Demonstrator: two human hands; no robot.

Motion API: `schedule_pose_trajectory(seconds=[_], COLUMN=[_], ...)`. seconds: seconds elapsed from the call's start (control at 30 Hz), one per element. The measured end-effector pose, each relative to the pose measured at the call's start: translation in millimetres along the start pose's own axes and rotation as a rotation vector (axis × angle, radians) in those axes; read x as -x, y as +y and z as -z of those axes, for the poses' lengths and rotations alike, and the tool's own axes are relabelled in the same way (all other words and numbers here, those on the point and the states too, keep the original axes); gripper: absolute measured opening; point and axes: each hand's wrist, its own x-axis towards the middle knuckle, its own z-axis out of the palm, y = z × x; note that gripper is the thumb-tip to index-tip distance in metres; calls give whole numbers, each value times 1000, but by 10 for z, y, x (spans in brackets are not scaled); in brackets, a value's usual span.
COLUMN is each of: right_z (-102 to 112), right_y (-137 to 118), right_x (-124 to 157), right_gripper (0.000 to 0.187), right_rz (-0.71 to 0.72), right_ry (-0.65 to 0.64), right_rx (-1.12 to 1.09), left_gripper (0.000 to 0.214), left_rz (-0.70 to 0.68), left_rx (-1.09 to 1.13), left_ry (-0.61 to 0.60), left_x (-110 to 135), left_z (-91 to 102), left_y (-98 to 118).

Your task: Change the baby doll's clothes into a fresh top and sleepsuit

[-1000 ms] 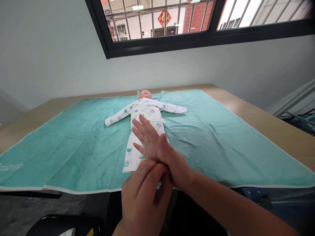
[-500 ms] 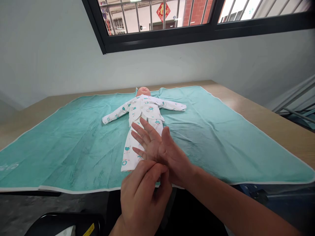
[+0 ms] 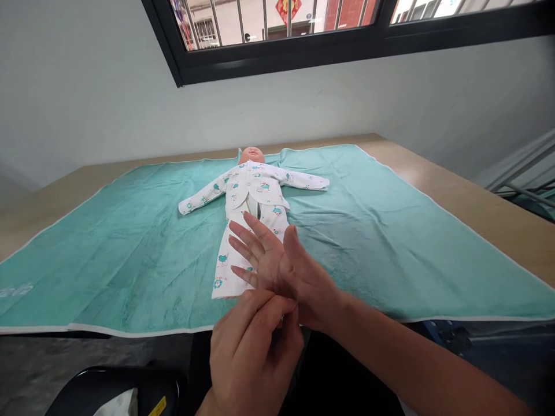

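A baby doll (image 3: 252, 155) in white printed pyjamas (image 3: 254, 199) lies face up on a teal towel (image 3: 130, 242), arms spread, legs towards me. My right hand (image 3: 277, 263) is held above the doll's legs, palm turned up, fingers stretched out and apart. My left hand (image 3: 254, 352) is below it, fingers curled, their tips pressing on the heel of my right palm. Neither hand touches the doll. Nothing can be seen between the fingers of my left hand.
The towel covers a wooden table (image 3: 477, 208) set against a grey wall under a barred window (image 3: 303, 23). A dark object with white tissue (image 3: 117, 398) sits below the table's near edge at the lower left. Metal framing (image 3: 520, 185) stands at the right.
The view has tilted down slightly. My hands stay together; my left fingers have curled a little tighter against my right palm.
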Motion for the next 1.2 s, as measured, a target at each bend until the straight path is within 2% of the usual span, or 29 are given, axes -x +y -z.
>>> schedule_pose_trajectory(seconds=[0.23,0.5,0.67,0.8,0.87,0.93,1.0,1.03,1.1,1.2], right_z=[20,-55,-112,-138,-151,-171,-179,-170,-118,-5], right_y=[-46,-14,9,65,127,226,377,480,753,1301], right_x=[-7,32,50,53,77,138,234,289,394,532], right_gripper=[73,76,81,81,80,80,78,76,75,72], right_rz=[12,-15,-52,-44,-37,-41,-93,-139,-236,-274], right_ry=[3,3,-19,-17,-32,-69,-131,-165,-254,-379], right_rx=[-50,-115,-126,-51,12,95,217,296,458,671], left_gripper=[19,10,17,29,33,24,9,8,14,22], left_rz=[78,348,332,216,121,72,78,85,167,357], left_rx=[27,241,273,226,203,190,163,134,28,-134], left_ry=[-72,73,79,3,-19,19,40,29,-86,-120], left_x=[100,130,137,214,327,512,758,897,1197,1709], left_z=[52,3,42,52,36,31,66,108,251,624], left_y=[50,89,131,93,42,-20,-92,-135,-245,-492])
